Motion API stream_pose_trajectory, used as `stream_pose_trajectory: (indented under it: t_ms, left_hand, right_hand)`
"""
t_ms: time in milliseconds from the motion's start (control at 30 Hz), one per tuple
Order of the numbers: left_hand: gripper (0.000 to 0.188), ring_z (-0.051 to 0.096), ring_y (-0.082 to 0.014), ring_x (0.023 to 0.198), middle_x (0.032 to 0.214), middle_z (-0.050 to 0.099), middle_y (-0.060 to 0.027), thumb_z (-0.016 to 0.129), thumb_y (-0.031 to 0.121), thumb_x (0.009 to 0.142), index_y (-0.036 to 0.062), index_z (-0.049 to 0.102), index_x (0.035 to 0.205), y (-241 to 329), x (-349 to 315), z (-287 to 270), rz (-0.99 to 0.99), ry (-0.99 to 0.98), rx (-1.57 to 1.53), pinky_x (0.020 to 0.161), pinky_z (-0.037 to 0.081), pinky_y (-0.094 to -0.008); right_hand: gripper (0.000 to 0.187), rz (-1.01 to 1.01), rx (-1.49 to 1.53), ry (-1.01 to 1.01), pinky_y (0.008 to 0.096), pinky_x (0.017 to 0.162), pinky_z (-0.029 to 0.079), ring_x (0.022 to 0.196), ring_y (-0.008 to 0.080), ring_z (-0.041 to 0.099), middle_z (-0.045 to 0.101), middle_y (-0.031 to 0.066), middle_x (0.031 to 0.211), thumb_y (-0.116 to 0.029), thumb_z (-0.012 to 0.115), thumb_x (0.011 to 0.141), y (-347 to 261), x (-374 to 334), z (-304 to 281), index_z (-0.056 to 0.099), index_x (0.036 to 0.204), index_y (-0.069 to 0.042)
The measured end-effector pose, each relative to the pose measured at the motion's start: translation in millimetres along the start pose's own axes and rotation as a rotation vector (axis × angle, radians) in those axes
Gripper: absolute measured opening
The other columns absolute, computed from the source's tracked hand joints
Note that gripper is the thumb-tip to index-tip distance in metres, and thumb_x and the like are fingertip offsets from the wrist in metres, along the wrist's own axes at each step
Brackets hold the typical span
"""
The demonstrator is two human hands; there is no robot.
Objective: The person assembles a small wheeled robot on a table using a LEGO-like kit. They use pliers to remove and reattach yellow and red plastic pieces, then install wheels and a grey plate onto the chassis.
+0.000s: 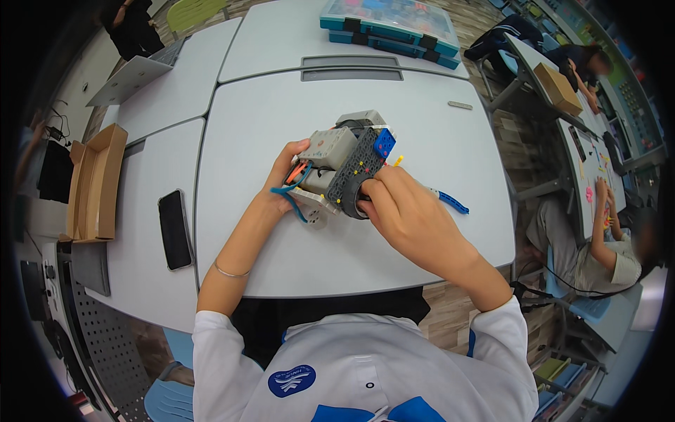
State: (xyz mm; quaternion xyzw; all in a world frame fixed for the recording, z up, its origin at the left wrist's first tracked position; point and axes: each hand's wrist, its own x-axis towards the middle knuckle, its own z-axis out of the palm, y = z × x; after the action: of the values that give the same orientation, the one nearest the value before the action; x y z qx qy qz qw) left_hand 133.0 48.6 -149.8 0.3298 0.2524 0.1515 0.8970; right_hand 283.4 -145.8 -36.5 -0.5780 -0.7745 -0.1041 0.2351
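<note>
A toy robot vehicle point(327, 149) built of grey and white plastic parts is held tilted above the white table. My left hand point(283, 169) is closed round its left side, near orange and teal cables point(299, 172). A dark grey beam panel point(363, 160) with red and yellow pegs runs along its right side, with a blue connector point(384, 143) at its upper end. My right hand point(404, 211) pinches the black wheel point(349, 197) at the lower end; its fingertips are partly hidden inside the rim. A small yellow piece point(399, 161) shows just beyond my right knuckles.
A blue curved piece point(453, 202) lies right of my right hand. Farther off are a grey beam point(460, 105) and stacked teal parts cases point(390, 32). To the left are a phone point(175, 230), a cardboard box point(95, 186) and a laptop point(137, 74). Other people sit at the right.
</note>
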Motion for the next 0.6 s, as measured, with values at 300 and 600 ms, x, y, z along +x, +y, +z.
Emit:
stream_pose_trajectory:
  t_ms: [300, 600]
  left_hand:
    - [0.074, 0.071, -0.0242, 0.102, 0.123, 0.066, -0.0176, 0.063, 0.057, 0.086, 0.0047, 0.056, 0.137, 1.5, -2.5, 6.5, 0.003, -0.001, -0.010, 0.087, 0.060, -0.0396]
    - [0.071, 0.071, -0.0259, 0.102, 0.121, 0.068, -0.0172, 0.066, 0.053, 0.085, 0.0029, 0.058, 0.134, 1.3, -3.8, 6.5, -0.006, -0.002, -0.043, 0.090, 0.060, -0.0395]
  right_hand:
    - [0.021, -0.040, 0.026, -0.033, 0.0347, 0.070, 0.051, 0.084, 0.0257, 0.057, 0.049, 0.0126, 0.090, -0.012, 0.067, 0.089, 8.1, 3.1, -0.4, 0.057, 0.098, 0.004]
    - [0.024, 0.005, 0.102, -0.026, 0.0377, 0.066, 0.054, 0.083, 0.0293, 0.060, 0.052, 0.0138, 0.095, -0.011, 0.069, 0.090, 15.7, -2.5, 2.0, 0.057, 0.106, 0.002]
